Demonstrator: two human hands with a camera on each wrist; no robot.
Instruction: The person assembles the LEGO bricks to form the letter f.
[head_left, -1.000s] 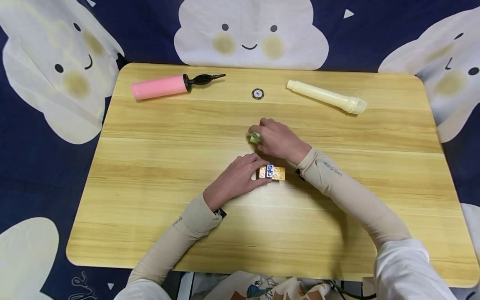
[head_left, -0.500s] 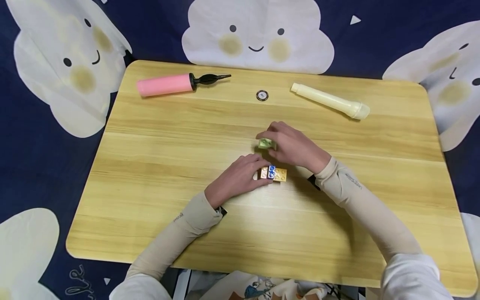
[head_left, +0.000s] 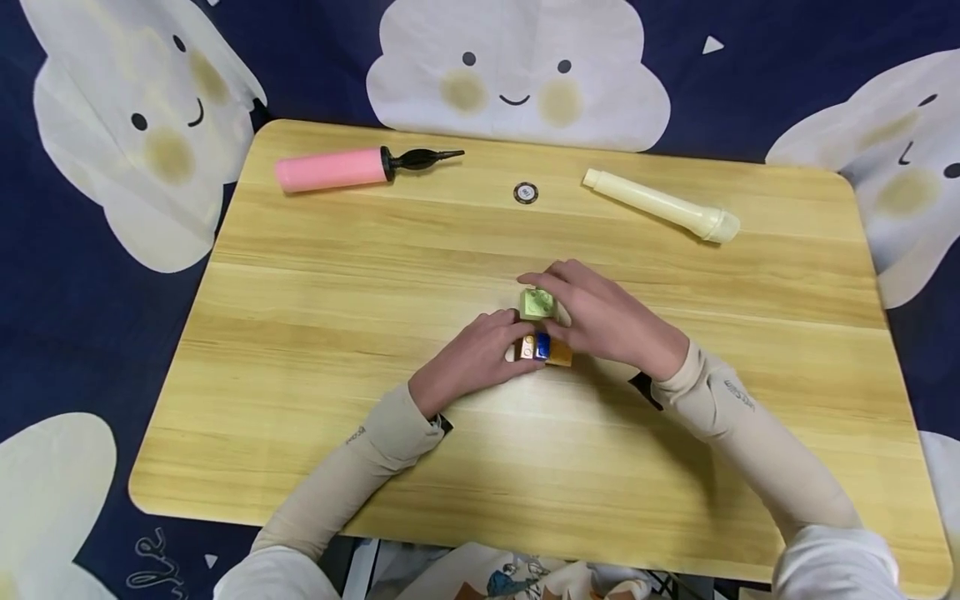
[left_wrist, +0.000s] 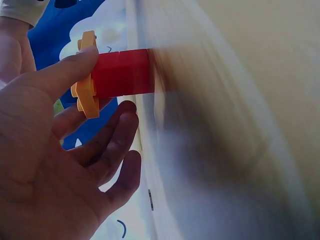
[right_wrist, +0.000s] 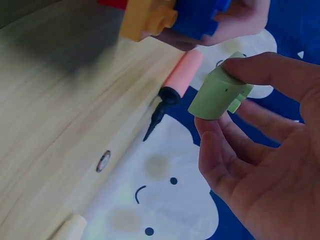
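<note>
My left hand (head_left: 472, 360) pinches a small stack of toy building bricks between thumb and fingers. In the left wrist view, red bricks (left_wrist: 122, 73) stand on the table side, with an orange brick (left_wrist: 88, 97) across them under the thumb. A blue brick (right_wrist: 196, 17) sits on the orange one in the right wrist view. Just behind the stack, my right hand (head_left: 603, 315) holds a light green brick (right_wrist: 212, 100) between thumb and fingertips, apart from the stack. One side of the green brick is rounded, and a stud shows at its other end. The right fingers partly cover the stack from above.
Along the back of the wooden table (head_left: 315, 333) lie a pink hand pump (head_left: 332, 170) with a black nozzle, a round chip (head_left: 526, 192) and a cream toy microphone (head_left: 660, 204). Dark blue cloth with cloud faces hangs behind and beside the table.
My right hand has brought the green brick nearer to the stack and turned it in its fingers. My left hand keeps its hold on the stack. The head view has shifted slightly.
</note>
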